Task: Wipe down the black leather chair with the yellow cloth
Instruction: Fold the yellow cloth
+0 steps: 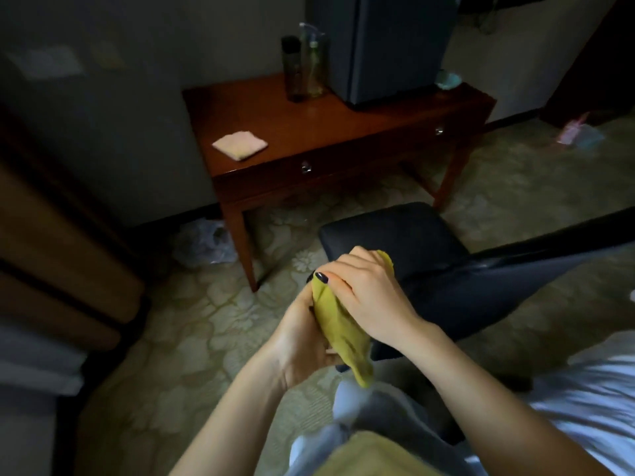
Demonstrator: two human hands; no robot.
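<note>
Two hands, one cloth, head view. Cloth [338,324]: bunched lengthwise, long axis running away from the person, loose tip hanging down nearest the camera, held before the chair [412,242] seat. Left hand [302,341]: fingers curled under the cloth. Right hand [364,290]: fingers wrapped over its far end. Worktop [309,132]: folded towel [240,145], bottles [295,68]; any lettering too blurred to read.

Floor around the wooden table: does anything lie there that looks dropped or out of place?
Yes. A crumpled clear plastic bag lies on the carpet beside the front left leg of the table. A pink and blue item lies on the floor at the far right. Both look like litter, but the second is too blurred to identify.
</note>
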